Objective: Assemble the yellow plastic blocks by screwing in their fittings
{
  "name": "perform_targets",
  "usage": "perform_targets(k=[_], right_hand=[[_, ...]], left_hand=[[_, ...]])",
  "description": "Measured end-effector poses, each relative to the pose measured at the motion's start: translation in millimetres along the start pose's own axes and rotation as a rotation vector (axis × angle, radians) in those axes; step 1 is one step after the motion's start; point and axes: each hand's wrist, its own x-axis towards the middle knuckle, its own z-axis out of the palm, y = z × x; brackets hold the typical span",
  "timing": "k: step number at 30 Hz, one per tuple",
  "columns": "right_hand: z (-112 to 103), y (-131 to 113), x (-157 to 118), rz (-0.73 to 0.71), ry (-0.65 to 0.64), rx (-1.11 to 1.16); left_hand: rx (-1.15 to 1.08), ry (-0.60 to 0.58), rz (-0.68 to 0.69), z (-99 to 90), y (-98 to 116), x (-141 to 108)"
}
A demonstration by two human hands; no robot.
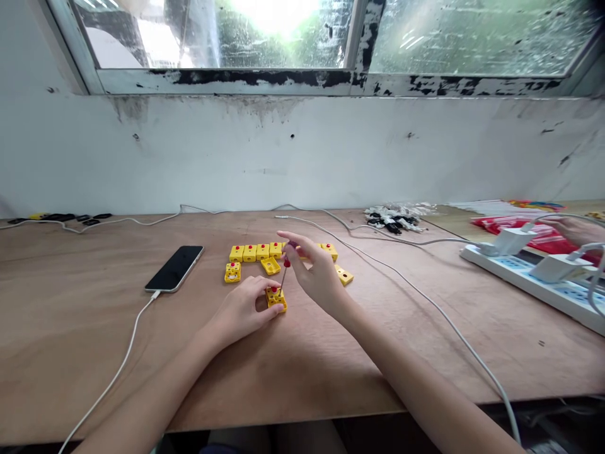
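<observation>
The left hand [246, 308] rests low over the brown wooden tabletop [293, 372], its fingers partly curled around a small, squarish yellow plastic block with a red knob [278, 303]. The thumb lies along the block's near edge and the index finger reaches its far side by the red knob, so the block is held between them with a gap left between thumb and index nearer the palm. The block sits on the tabletop in front of the person.

The right hand [316, 272] is raised just to the right of and beyond the block. Its fingers are closed on the dark and red handle of a thin screwdriver with a metal shaft [283, 280]: the thumb is at the handle's side and the index finger stretches over its top. The other fingers are largely hidden. The screwdriver slants slightly, its shaft running down to the top of the block; the exact contact at the tip is too small to tell.

Just beyond the hands stands a row of similar yellow blocks with red knobs [256, 253], partly covered by the right hand. Nearer than the row are a separate yellow block with an open front [232, 273], a shallow yellow plastic shell [271, 265] and, right of the right hand, a flat yellow piece with dark holes [345, 275]. A black-screened phone [174, 269] lies well to the left.
</observation>
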Motion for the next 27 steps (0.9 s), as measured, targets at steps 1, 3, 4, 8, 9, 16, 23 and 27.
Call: perform_targets(k=[1,3,4,8,9,16,23,27], right_hand=[[0,0,0,-0.008,0.052,-0.074],[0,0,-1,-0.029,0.127,-0.196],[0,-1,-2,-0.043,0.122,-0.214],[3,-8,-4,-0.073,-0.055,-0.029],[3,-9,-4,-0.067,-0.079,0.007],[5,-5,-3,-0.061,0.077,-0.206],[3,-9,-2,-0.043,-0.057,-0.032],[4,-9,-3,-0.043,0.082,-0.238]], left_hand=[[-0.003,0.0,-0.004,-0.2,0,0],[-0.008,-0.004,-0.019,-0.9,1,0],[-0.01,-0.008,-0.026,-1.3,2,0],[-0.003,-0.026,-0.041,-2.6,3,0],[0.0,-0.029,-0.042,-2.7,3,-1],[-0.039,-0.042,-0.045,-3.1,2,0],[-0.036,-0.044,-0.077,-3.2,3,0],[-0.044,-0.051,-0.07,-2.8,2,0]])
